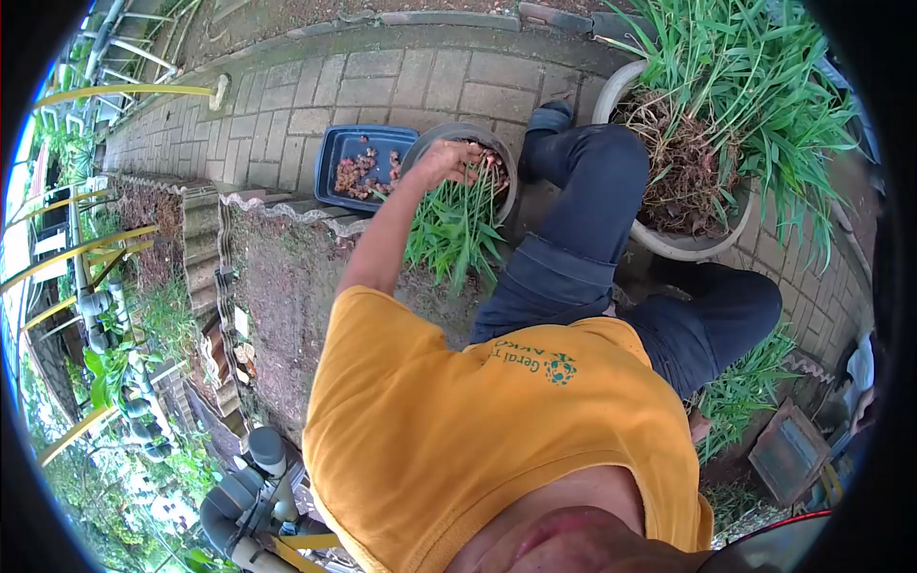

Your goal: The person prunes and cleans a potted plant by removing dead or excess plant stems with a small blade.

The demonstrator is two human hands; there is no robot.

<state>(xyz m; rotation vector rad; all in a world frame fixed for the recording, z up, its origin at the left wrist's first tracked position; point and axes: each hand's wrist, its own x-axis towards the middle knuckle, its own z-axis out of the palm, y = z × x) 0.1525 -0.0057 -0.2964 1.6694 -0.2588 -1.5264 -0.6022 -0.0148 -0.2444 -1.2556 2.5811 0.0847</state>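
My left hand (pixel 447 163) reaches into a round grey pot (pixel 423 143), its fingers curled around the reddish stem bases of a leafy ginger plant (pixel 449 229). The plant lies tilted over the rim, green leaves hanging toward me. Against the pot's left side stands a blue rectangular tray (pixel 331 143) holding several knobbly ginger pieces (pixel 355 178). A patch of skin shows at the right edge of my yellow shirt, but my right hand is hidden behind my body.
Past my bent knees stands a larger pot (pixel 695 250) with a tangled root mass (pixel 683 172) and tall green leaves. Brick paving (pixel 401 81) runs beyond. Wavy roofing sheets (pixel 296 212) edge a soil bed on the left. A framed panel (pixel 788 451) leans at lower right.
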